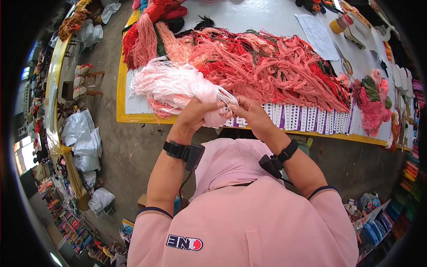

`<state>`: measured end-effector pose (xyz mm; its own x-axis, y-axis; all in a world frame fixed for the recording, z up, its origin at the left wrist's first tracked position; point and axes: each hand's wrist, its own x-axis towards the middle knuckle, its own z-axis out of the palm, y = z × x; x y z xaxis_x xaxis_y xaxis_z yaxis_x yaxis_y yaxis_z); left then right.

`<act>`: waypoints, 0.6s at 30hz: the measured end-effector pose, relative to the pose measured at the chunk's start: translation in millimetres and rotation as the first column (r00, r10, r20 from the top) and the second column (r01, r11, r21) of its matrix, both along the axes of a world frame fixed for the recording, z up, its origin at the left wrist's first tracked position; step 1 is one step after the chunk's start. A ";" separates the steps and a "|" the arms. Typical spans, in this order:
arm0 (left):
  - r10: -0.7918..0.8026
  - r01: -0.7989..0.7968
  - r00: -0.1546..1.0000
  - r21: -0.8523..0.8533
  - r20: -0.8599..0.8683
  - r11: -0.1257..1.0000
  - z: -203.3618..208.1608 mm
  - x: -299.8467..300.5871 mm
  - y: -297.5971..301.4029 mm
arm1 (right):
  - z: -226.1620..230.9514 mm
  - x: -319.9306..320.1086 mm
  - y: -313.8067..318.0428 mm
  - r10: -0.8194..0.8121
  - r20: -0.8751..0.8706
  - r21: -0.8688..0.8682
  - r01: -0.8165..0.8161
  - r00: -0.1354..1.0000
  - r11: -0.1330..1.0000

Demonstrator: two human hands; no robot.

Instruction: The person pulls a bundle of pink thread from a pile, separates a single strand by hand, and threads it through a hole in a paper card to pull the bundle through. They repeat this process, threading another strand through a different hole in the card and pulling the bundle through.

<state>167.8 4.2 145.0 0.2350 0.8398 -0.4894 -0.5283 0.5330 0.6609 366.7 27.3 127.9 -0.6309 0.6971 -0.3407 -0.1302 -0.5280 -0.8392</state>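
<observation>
A thick bundle of pale pink yarn [178, 84] lies across the left front of the table, its loose strands fanning to the left. My left hand [199, 115] is closed around the bundle's right end, near the table's front edge. Fingers of my right hand [253, 113] are bent and closed on the looped strands at that same end, close to my left fingertips. Just beyond my hands spreads a large heap of coral and red yarn [267, 66], with dark green strands among it. White cards with rows of holes [311, 119] line the front edge beside my right hand.
The white table [213, 15] has a yellow edge [129, 116]. A paper sheet [316, 35], scissors [346, 64] and a yarn cone [341, 23] lie at the back right. Pink and green skeins [373, 102] hang at the right. White plastic bags [82, 138] stand at the left.
</observation>
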 end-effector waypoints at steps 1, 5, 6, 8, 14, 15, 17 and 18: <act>-0.008 0.008 1.000 0.010 0.020 1.000 0.7 1.2 0.0 | 0.3 0.1 -0.2 0.005 0.009 -0.013 -0.005 1.000 1.000; 0.011 -0.012 0.996 0.017 0.087 1.000 -0.5 5.0 0.3 | -1.0 0.9 0.4 0.009 0.021 -0.005 -0.009 1.000 1.000; 0.022 -0.023 0.997 0.010 0.079 1.000 -1.7 5.5 0.4 | -1.8 0.9 0.6 0.001 0.035 0.009 -0.002 0.999 1.000; 0.034 -0.034 0.997 0.003 0.071 0.999 -4.7 5.5 0.7 | -3.9 0.4 0.9 -0.023 0.041 -0.030 0.025 0.999 0.999; 0.067 -0.064 0.997 -0.054 0.049 0.996 -10.7 7.1 0.5 | -7.9 -4.6 -0.2 0.020 0.157 0.010 -0.022 0.987 1.000; 0.071 -0.068 0.996 -0.067 0.047 0.995 -10.8 8.0 0.2 | -7.4 -5.1 -0.4 0.058 0.166 0.025 -0.063 0.984 0.998; 0.074 -0.070 0.996 -0.079 0.046 0.994 -10.6 9.5 -0.4 | -6.1 -5.3 -0.2 0.086 0.212 0.002 -0.089 0.974 0.996; 0.083 -0.080 0.995 -0.077 0.045 0.994 -10.5 9.3 -0.1 | -5.4 -5.2 -0.1 0.119 0.192 -0.004 -0.120 0.974 0.993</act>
<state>177.1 4.1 134.5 0.1921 0.8186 -0.5414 -0.6023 0.5339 0.5935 361.5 27.1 122.5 -0.6331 0.6235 -0.4587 0.0972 -0.5239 -0.8462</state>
